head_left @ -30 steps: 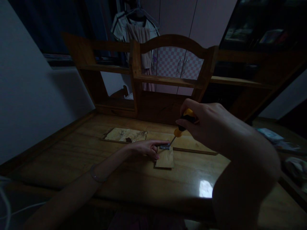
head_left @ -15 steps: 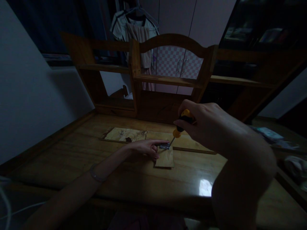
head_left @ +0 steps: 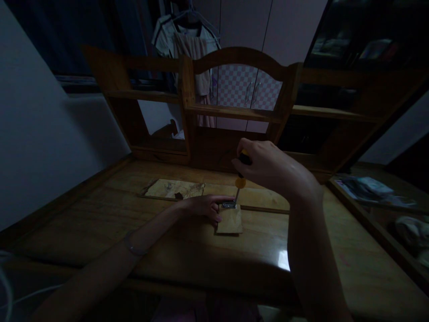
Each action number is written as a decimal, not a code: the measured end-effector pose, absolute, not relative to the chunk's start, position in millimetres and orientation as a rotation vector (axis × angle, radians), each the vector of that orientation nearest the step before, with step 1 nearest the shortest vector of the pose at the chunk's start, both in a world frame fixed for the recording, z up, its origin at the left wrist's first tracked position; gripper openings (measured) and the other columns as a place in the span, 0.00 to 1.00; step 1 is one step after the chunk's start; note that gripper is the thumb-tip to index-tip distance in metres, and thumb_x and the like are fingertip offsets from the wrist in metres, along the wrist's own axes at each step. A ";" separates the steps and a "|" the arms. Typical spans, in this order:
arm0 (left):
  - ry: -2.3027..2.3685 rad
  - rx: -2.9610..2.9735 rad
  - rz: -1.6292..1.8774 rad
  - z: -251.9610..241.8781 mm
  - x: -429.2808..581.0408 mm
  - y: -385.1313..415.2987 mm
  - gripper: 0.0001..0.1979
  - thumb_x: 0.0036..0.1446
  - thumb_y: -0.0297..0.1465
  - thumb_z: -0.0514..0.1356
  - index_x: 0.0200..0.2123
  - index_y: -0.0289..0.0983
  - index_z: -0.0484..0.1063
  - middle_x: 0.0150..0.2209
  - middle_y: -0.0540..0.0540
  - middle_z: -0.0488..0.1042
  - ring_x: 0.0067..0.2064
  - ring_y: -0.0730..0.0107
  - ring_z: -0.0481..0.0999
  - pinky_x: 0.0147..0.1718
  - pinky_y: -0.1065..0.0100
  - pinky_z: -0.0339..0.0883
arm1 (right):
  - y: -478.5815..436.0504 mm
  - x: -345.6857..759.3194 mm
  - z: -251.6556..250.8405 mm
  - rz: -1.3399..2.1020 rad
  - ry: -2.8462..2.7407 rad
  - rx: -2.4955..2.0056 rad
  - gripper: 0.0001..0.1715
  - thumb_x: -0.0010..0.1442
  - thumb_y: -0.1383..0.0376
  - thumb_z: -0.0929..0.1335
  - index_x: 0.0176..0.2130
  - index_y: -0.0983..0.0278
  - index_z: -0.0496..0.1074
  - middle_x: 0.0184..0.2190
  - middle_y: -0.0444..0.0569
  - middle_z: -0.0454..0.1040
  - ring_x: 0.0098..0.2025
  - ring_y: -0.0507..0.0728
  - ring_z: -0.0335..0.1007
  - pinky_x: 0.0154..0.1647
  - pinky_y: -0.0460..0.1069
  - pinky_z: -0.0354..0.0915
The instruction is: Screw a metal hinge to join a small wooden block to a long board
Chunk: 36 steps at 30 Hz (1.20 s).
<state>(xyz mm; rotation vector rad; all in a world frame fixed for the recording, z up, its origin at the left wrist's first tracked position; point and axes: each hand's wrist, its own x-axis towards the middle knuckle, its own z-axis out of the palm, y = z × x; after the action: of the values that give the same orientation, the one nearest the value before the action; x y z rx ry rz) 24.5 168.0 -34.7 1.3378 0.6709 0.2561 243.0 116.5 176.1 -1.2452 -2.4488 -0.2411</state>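
Observation:
My right hand [head_left: 268, 167] is wrapped round the handle of a yellow and black screwdriver [head_left: 239, 181], held nearly upright. Its tip rests on a small metal hinge [head_left: 229, 205] at the top edge of a small wooden block [head_left: 230, 221]. My left hand [head_left: 204, 206] lies on the wooden desk [head_left: 100, 219] just left of the block, fingers pressed against the hinge and the block's edge. A bracelet shows on my left wrist. The room is dim.
A long thin wooden board [head_left: 187, 190] lies behind the block. A wooden shelf unit [head_left: 234, 112] stands at the desk's back. Clothes hang behind it. Papers and clutter [head_left: 368, 185] sit at the right. A white cable [head_left: 6, 286] runs at the lower left.
My right hand has moved left and further from me, bringing the screwdriver from a slant to nearly upright over the hinge. My left hand has stayed in place.

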 end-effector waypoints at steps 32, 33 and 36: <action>0.659 1.364 0.256 -21.0 26.1 164.8 0.51 0.48 0.28 0.71 0.70 0.42 0.46 0.32 0.49 0.72 0.34 0.68 0.76 0.33 0.69 0.70 | 150.7 248.2 170.5 -0.094 -2.413 -1.081 0.06 0.65 0.65 0.67 0.43 0.64 0.69 0.35 0.48 0.71 0.37 0.57 0.67 0.37 0.48 0.58; 0.649 1.365 0.259 -21.4 26.2 164.9 0.51 0.48 0.28 0.71 0.70 0.42 0.47 0.31 0.49 0.72 0.34 0.68 0.76 0.33 0.69 0.70 | 151.3 248.0 169.9 -0.124 -2.407 -1.084 0.06 0.67 0.63 0.67 0.42 0.64 0.69 0.33 0.47 0.70 0.35 0.57 0.66 0.35 0.48 0.58; 0.620 1.361 0.271 -22.4 26.9 165.2 0.50 0.47 0.27 0.71 0.69 0.44 0.48 0.36 0.47 0.73 0.35 0.69 0.76 0.32 0.70 0.70 | 151.6 248.8 170.0 -0.163 -2.387 -1.149 0.13 0.68 0.56 0.66 0.40 0.65 0.68 0.31 0.48 0.70 0.33 0.58 0.66 0.31 0.48 0.56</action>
<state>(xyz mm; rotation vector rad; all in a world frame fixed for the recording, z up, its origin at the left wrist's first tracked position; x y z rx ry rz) 26.9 165.2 -22.4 1.3612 0.6200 0.2710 248.8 151.6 170.0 -1.1491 -2.3873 -0.1633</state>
